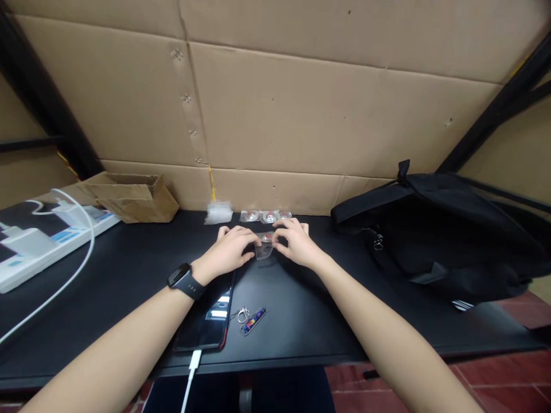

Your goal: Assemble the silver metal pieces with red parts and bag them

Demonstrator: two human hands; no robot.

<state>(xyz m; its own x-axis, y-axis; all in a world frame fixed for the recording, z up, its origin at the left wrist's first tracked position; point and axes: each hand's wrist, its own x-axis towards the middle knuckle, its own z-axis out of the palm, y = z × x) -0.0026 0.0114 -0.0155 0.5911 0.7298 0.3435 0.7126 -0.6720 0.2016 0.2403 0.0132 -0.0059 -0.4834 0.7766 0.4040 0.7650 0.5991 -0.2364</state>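
Between my two hands a small clear plastic bag (264, 250) with a red and silver item at its top stands above the black table. The fingertips of my left hand (231, 250) pinch its left edge. My right hand (296, 243) has its fingers on the upper right edge of the same bag. Just behind, a row of similar bagged round items (270, 216) lies near the cardboard wall. A stack of clear plastic bags (218, 212) sits to the left of that row. A dark watch is on my left wrist.
A phone (206, 321) with a white cable lies under my left forearm, beside a keychain (253, 321). At the left are a white power strip (30, 252) and an open cardboard box (138, 201). A black bag (447, 235) covers the right side of the table (301, 327).
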